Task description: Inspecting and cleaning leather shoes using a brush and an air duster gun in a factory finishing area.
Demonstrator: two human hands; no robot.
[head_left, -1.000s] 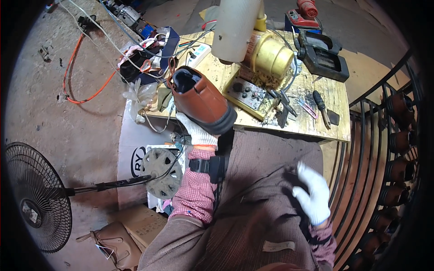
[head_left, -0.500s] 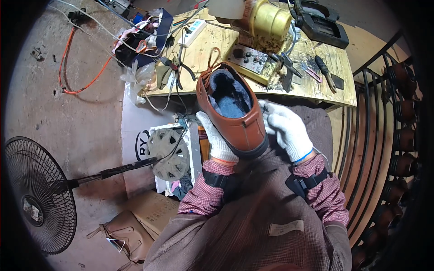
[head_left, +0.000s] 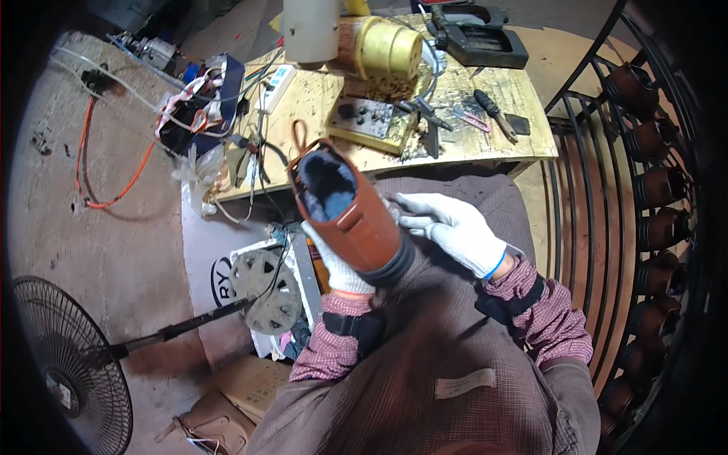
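A brown ankle boot (head_left: 362,236) with a dark sole and grey fleecy lining is held over my lap, its opening facing up and its heel toward me. My left hand (head_left: 345,274), in a white knit glove, grips it from the left and beneath; most of those fingers are hidden behind the boot. On the other side, my right hand (head_left: 459,235), gloved the same way, has its fingers stretched toward the boot's right side. Its fingertips are close to the sole; whether they touch is unclear. A brown lace loop (head_left: 300,135) sticks up at the boot's far end.
Ahead stands a wooden workbench (head_left: 303,114) with a yellow machine (head_left: 379,49), a control box (head_left: 365,121), pliers and a screwdriver (head_left: 494,114). A rack of boots (head_left: 656,189) lines the right. At left are a standing fan (head_left: 72,371) and loose cables.
The boot has tilted, bringing its heel and sole edge more into view. My right hand has drawn slightly away from it, fingers straighter. The whole view has shifted.
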